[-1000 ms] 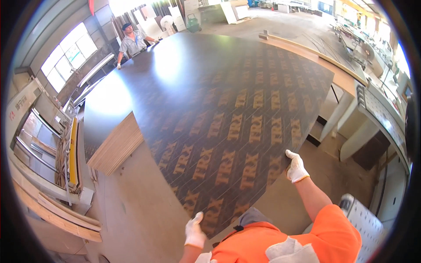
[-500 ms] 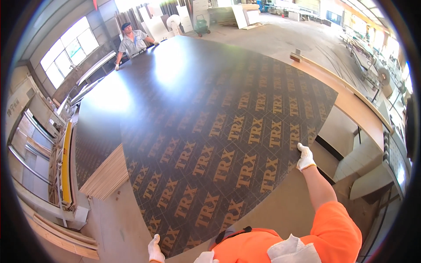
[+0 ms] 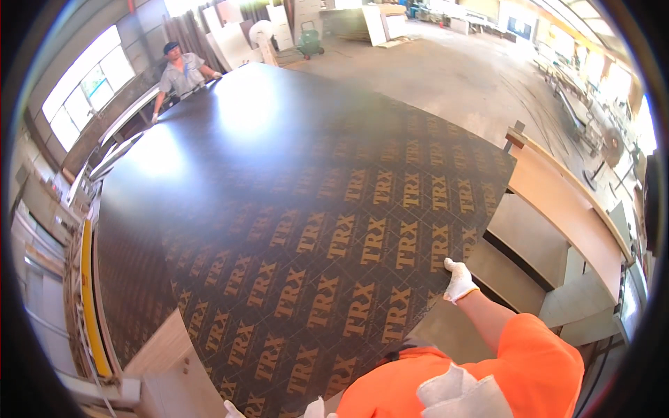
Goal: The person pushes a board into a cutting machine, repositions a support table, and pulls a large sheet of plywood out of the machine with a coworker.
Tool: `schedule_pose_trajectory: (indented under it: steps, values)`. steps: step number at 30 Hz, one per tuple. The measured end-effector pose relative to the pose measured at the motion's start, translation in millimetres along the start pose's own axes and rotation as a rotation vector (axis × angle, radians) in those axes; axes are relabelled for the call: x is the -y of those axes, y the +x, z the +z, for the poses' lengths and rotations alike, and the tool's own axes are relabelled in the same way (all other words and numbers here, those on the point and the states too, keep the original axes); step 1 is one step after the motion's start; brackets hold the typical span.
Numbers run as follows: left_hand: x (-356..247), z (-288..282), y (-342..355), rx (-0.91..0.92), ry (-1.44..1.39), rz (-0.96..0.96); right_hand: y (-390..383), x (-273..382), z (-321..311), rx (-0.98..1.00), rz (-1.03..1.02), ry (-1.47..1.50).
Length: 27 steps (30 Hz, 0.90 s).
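Observation:
A large dark brown film-faced plywood sheet with rows of gold print spreads out in front of me. White-gloved, my right hand is closed on its near right edge, thumb on top. My left hand shows only gloved fingertips at the lower rim, by the sheet's near left edge; the rest is cut off. At the far left end, a person in a grey shirt has both hands on the sheet's far edge. Another dark sheet lies under it on the left.
Pale wood layers show beneath the lower sheet. A yellow bar runs along the left side. To the right stands a long wooden-topped bench close to the sheet's corner. A green wheeled machine stands on the far floor.
The sheet has shifted left and nearer in view, its right corner leaving more of the bench showing. My right hand moved lower and left with it; my left hand sank toward the lower rim.

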<state>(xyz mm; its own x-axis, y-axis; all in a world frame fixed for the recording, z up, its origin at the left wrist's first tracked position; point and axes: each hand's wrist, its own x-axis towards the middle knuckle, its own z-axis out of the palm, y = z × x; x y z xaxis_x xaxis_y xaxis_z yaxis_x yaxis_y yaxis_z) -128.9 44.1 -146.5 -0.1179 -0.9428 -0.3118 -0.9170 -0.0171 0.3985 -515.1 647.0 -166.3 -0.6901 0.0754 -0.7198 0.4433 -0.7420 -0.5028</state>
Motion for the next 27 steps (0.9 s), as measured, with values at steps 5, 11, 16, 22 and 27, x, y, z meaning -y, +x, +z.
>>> schedule_pose_trajectory:
  steps: [5,11,16,22,27]
  values:
    - [8.3,0.2,-11.2,-0.091,0.147,0.067,10.8,0.3,-18.8,-0.143,0.066,0.037]
    - [-21.0,-30.5,12.8,-0.054,0.231,0.087,6.1,-4.8,10.4,-0.215,0.048,0.056]
    - [-53.9,-49.3,40.4,-0.054,0.179,0.101,18.7,-26.8,42.7,-0.294,0.016,-0.035]
    - [-43.0,-35.8,52.8,-0.076,0.243,0.198,26.3,-29.6,42.0,-0.239,-0.005,-0.116]
    - [-61.4,-49.1,90.0,0.003,0.247,0.087,-12.5,-79.4,73.8,-0.273,-0.031,0.024]
